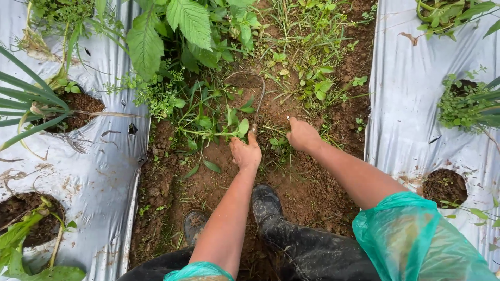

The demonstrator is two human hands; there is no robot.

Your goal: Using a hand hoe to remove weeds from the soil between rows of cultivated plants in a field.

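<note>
Two sheets of silver plastic mulch run up the frame, the left sheet (99,177) at 9 o'clock and the right sheet (416,93) at 3 o'clock, each cut with round planting holes full of dark earth. Between them lies a furrow of bare reddish-brown soil (219,192), weedy toward 12 o'clock. A broad-leaved plant (166,31) with toothed leaves spreads over the furrow's upper left, at about 11 o'clock. Long narrow green blades (31,99) fan out of a planting hole at 9 o'clock, and a leafy clump (463,104) fills another hole at 3 o'clock.

The person's legs in muddy black trousers (312,255) and two muddy boots (265,203) stand at 6 o'clock, with green plastic sleeves (411,239) on the arms.

The left hand (246,152), just left of centre, is closed in a grip around the stem of a small weed (224,127), whose leaves spread toward 10 o'clock from the fist. The right hand (303,136), just right of centre, is pressed to the soil with fingers curled down among low weeds (278,145); whether it has hold of anything I cannot tell. A thin curved wire-like stalk (260,91) arcs above the hands toward 12 o'clock.
</note>
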